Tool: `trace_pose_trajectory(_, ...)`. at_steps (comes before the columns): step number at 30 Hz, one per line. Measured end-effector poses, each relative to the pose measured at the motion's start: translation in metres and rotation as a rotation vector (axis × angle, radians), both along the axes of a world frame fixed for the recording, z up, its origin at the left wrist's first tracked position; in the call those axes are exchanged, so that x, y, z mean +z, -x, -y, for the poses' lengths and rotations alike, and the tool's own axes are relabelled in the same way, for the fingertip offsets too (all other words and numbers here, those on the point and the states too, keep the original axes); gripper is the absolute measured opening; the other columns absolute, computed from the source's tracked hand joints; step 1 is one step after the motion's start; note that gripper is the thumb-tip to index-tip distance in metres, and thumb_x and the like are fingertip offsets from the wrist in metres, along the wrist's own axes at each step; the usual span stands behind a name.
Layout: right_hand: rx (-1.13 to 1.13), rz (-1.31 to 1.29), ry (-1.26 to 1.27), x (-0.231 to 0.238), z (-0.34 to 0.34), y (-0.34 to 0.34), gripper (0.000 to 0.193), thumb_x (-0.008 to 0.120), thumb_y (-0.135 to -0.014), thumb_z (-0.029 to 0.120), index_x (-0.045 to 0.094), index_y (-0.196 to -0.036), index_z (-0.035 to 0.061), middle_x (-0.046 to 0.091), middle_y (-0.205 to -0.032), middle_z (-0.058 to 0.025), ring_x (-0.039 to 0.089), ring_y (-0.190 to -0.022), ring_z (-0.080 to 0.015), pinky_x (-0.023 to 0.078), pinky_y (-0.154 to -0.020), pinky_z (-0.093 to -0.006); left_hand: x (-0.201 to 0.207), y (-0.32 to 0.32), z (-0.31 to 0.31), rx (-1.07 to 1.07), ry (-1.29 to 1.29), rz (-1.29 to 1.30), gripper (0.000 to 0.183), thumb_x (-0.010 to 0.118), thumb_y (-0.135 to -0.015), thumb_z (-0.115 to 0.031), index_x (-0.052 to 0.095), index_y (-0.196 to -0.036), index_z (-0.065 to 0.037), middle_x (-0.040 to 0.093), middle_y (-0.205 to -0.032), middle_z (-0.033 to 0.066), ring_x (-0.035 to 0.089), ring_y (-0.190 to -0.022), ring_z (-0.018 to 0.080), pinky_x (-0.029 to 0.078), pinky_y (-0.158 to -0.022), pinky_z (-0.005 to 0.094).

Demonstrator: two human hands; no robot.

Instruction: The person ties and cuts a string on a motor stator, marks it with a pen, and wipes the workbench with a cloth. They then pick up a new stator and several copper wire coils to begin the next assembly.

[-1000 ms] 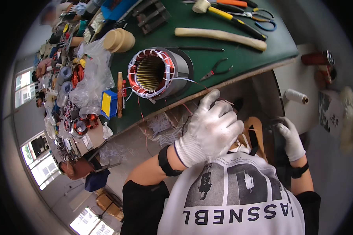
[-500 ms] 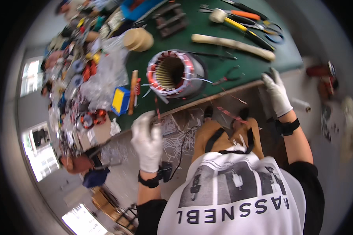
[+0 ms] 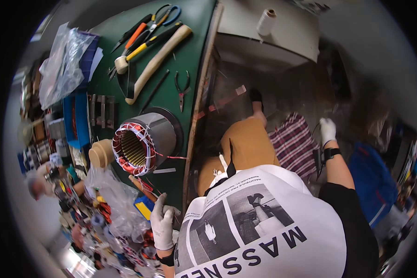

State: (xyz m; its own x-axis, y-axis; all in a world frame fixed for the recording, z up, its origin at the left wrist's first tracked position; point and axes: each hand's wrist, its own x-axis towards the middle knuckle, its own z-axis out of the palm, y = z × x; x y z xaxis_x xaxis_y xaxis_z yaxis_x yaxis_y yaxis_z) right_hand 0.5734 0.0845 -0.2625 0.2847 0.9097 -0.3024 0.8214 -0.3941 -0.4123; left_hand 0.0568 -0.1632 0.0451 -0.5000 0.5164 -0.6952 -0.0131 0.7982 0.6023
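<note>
In a white glove, my left hand (image 3: 163, 227) is at the table's front edge, beside a blue and yellow box (image 3: 146, 206). Its fingers are apart and hold nothing I can see. Far out to the right, my gloved right hand (image 3: 328, 130) is beside a plaid cloth (image 3: 294, 143), its fingers drawn in. A thin dark cord runs near those fingers; whether they grip anything is hidden. A motor stator (image 3: 160, 134) lies on its side on the green table (image 3: 190, 51). Cord laces its end windings, and a red strip trails towards the edge.
Nippers (image 3: 182, 90), a wooden handle (image 3: 160, 62), a yellow-handled mallet (image 3: 121, 65) and scissors (image 3: 171, 16) lie beyond the stator. A wooden block (image 3: 101, 153) and plastic bag (image 3: 120, 199) are left of it. A white thread spool (image 3: 266, 22) stands on another table.
The whole view has turned to the right. My right hand has swung away from the table edge towards the plaid cloth. My left hand remains near the box.
</note>
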Motion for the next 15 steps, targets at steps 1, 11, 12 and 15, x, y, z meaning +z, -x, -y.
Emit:
trace_pose_trajectory(1, 0.278, 0.232, 0.244, -0.029, 0.051, -0.031, 0.034, 0.050, -0.086, 0.029, 0.068, -0.096, 0.0012, 0.065, -0.104, -0.0254, 0.062, -0.095, -0.0413, 0.048, -0.084, -0.0474, 0.000, 0.007, 0.005, -0.089, 0.050, -0.032, 0.058, 0.047, -0.082, -0.009, 0.040, -0.136, 0.012, 0.059, -0.072, 0.0048, 0.048, -0.059, 0.0081, 0.038, -0.056, 0.0196)
trace_pose_trajectory(11, -0.553, -0.168, 0.824, 0.029, 0.259, -0.049, 0.051, 0.048, -0.089, 0.051, 0.057, -0.122, 0.0126, 0.060, -0.116, -0.0125, 0.059, -0.105, -0.0275, 0.048, -0.092, -0.0426, -0.007, 0.059, 0.043, -0.315, 0.083, -0.097, 0.046, 0.046, -0.085, -0.002, 0.050, -0.130, 0.007, 0.050, -0.079, 0.0024, 0.044, -0.061, 0.0066, 0.036, -0.055, 0.0210)
trace_pose_trajectory(12, -0.734, -0.301, 0.721, 0.070, 0.391, -0.125, 0.055, 0.047, -0.089, 0.055, 0.054, -0.124, 0.0126, 0.060, -0.115, -0.0128, 0.058, -0.105, -0.0273, 0.047, -0.092, -0.0423, -0.006, 0.063, 0.049, -0.309, 0.079, -0.103, 0.045, 0.046, -0.086, -0.003, 0.050, -0.130, 0.007, 0.051, -0.079, 0.0022, 0.045, -0.062, 0.0065, 0.036, -0.055, 0.0207)
trace_pose_trajectory(15, -1.297, -0.657, 0.317, 0.086, 0.380, -0.165, 0.066, 0.046, -0.090, 0.066, 0.047, -0.129, 0.0123, 0.057, -0.112, -0.0138, 0.056, -0.102, -0.0267, 0.046, -0.092, -0.0417, -0.014, 0.072, 0.048, -0.378, 0.065, -0.056, 0.046, 0.046, -0.086, -0.004, 0.049, -0.131, 0.007, 0.052, -0.078, 0.0018, 0.046, -0.062, 0.0065, 0.037, -0.056, 0.0204)
